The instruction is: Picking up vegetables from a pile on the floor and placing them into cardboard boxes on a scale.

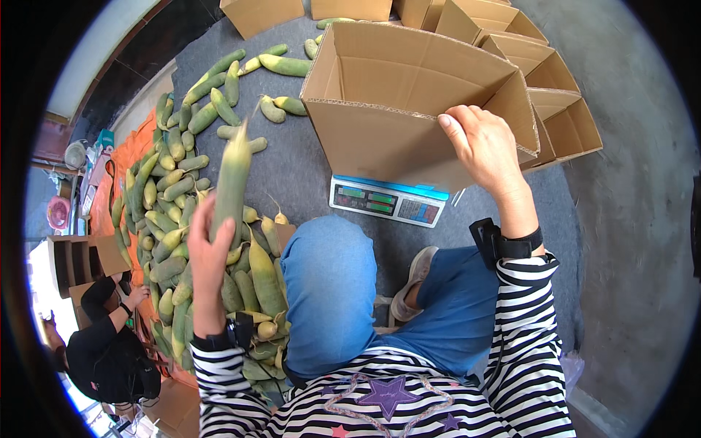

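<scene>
My left hand is closed around a long green radish, held upright with its pale tip up and slightly blurred, over a large pile of green radishes. My right hand grips the near rim of an open cardboard box, thumb on the outside and fingers over the edge. The box rests on a digital scale with a blue top, whose display and keypad face me. The part of the box's inside that shows holds no radishes; its floor is hidden.
Several open cardboard boxes stand at the upper right, others along the top. Loose radishes lie on the grey mat left of the box. At the lower left, a person in black is beside an orange sheet.
</scene>
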### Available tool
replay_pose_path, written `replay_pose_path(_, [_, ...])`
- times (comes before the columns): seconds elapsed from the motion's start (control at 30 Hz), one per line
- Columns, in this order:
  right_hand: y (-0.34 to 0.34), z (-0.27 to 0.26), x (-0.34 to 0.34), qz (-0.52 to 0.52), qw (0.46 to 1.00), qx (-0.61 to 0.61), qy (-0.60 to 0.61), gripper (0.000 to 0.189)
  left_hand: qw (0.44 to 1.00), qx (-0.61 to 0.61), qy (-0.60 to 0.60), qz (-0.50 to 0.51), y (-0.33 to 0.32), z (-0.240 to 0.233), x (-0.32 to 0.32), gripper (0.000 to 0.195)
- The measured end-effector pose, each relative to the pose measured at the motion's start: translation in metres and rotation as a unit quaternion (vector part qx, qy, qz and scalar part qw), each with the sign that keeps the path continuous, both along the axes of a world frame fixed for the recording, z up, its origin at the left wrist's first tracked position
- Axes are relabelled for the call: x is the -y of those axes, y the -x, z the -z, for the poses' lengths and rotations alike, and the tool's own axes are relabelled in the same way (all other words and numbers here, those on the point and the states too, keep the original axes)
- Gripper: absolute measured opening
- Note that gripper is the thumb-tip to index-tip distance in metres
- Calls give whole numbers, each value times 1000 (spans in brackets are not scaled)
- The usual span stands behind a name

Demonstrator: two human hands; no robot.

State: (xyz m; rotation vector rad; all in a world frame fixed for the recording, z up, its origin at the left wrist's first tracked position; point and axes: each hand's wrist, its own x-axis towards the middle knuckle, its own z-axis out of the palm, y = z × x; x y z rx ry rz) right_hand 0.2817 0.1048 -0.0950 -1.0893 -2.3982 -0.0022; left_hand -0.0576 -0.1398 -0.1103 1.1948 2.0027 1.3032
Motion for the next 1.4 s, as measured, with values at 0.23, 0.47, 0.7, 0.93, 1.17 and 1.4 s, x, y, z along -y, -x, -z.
replay_pose_path(0.23, [2, 4, 8, 13, 1000, 22, 15, 38, 924, -297, -104, 216, -82, -85, -179, 43])
replay_pose_path(0.47, [-1, 4, 6, 17, 999, 32, 27, 40, 954, -122, -33, 272, -70, -38, -205, 33])
replay_pose_path(0.7, [-2, 2, 13, 21, 998, 42, 41, 38, 959, -196, 204, 6, 127, 52, 12, 21])
replay_pose_path(0.93, [10, -3, 16, 28, 995, 42, 85, 40, 861, -166, 452, -165, 124, 214, 217, 59])
replay_pose_path(1.17, [5, -2, 15, 32, 996, 35, 69, 35, 855, -82, 439, -264, 135, 265, 212, 83])
replay_pose_path(1.4, [10, 6, 10, -5, 1000, -7, -11, 33, 888, -74, 372, -258, 148, 270, 225, 78])
